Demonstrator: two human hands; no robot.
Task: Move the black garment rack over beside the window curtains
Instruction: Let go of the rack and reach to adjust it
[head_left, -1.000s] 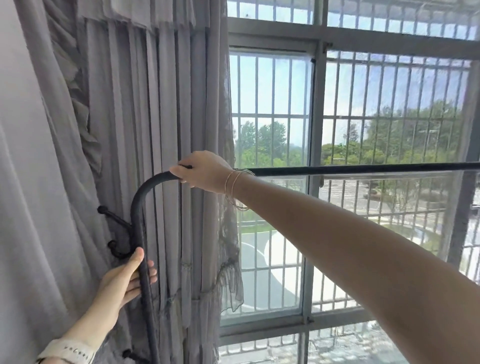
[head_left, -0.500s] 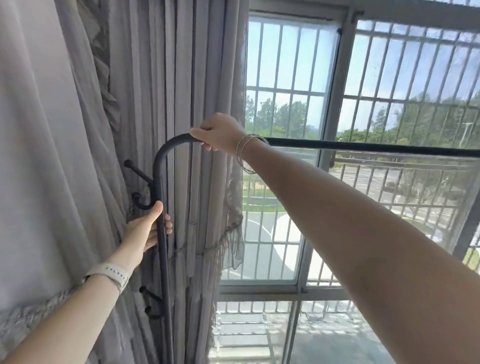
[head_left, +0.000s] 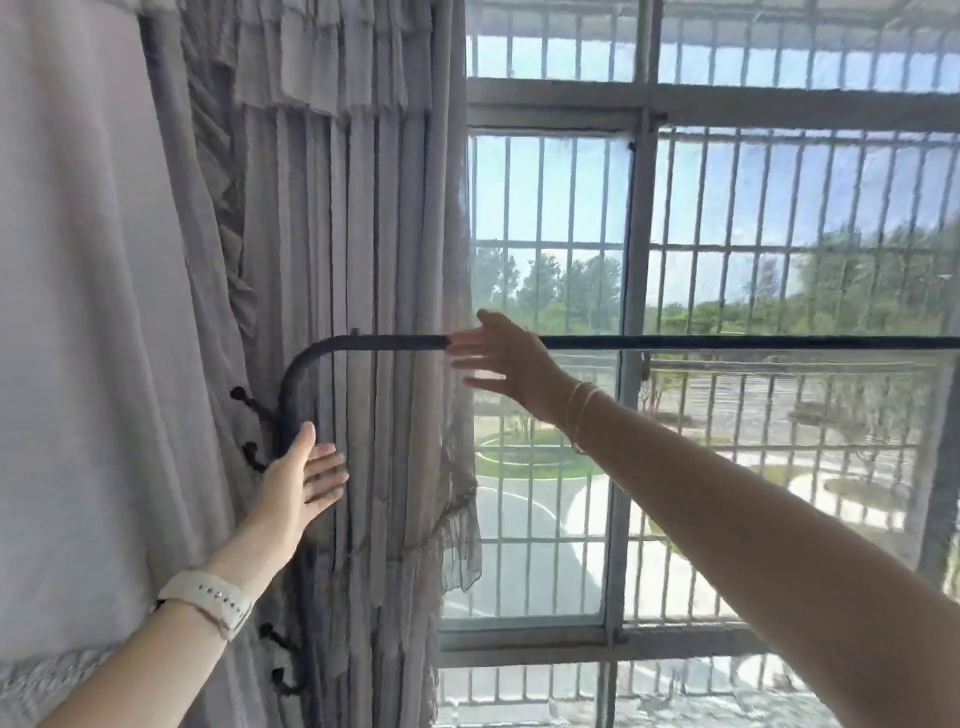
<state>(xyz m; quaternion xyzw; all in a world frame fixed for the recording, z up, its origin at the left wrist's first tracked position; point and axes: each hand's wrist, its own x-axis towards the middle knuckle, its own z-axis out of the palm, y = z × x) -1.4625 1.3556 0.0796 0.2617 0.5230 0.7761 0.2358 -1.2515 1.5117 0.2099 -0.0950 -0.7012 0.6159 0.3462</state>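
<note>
The black garment rack (head_left: 363, 343) stands right against the grey window curtains (head_left: 353, 234). Its top bar runs level across the window to the right edge, and its left post curves down past small side hooks (head_left: 252, 452). My left hand (head_left: 298, 480) is open, fingers spread, just in front of the post below the bend, not gripping it. My right hand (head_left: 501, 358) is open too, palm toward the top bar, fingers apart and off the bar. A white watch is on my left wrist, thin bangles on my right.
A barred window (head_left: 727, 291) with a grey frame fills the right side, with trees and a road outside. A pale curtain panel (head_left: 78, 312) hangs at the far left. More hooks (head_left: 280, 660) show low on the post.
Both hands were gripping the rack, the left on the post and the right on the top bar's bend. Now both have let go and opened; the right hand has moved rightward along the bar.
</note>
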